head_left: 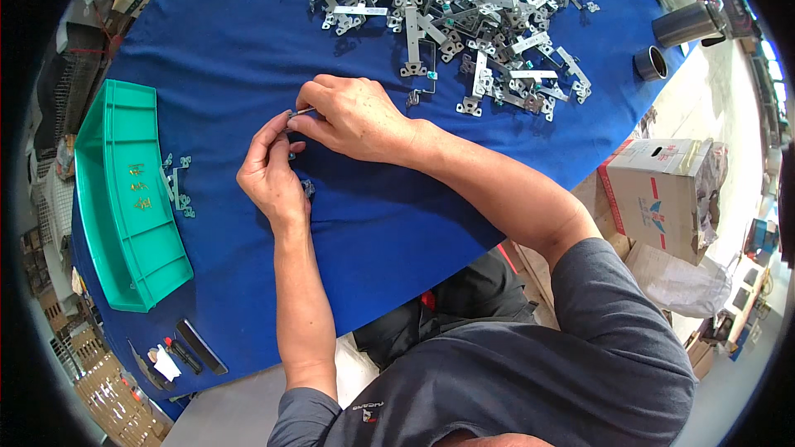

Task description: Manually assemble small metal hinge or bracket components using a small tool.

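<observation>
My left hand point(275, 172) and my right hand point(352, 118) meet above the blue cloth, fingertips pinched together on a small metal bracket point(291, 122). Most of that bracket is hidden by my fingers. A bit of metal point(308, 189) also shows beside my left wrist; whether it belongs to the same piece I cannot tell. Beyond my hands lies a large heap of silvery metal brackets point(476, 25), some with small green parts. To the left, a few more brackets point(178, 186) lie on the cloth beside a green plastic bin point(157, 240).
At the table's right edge are a metal cylinder point(686, 25) and a short dark ring point(650, 64). A cardboard box point(654, 194) stands below, right of the table. Near the lower left edge lie a black bar point(201, 346) and small tools point(182, 356).
</observation>
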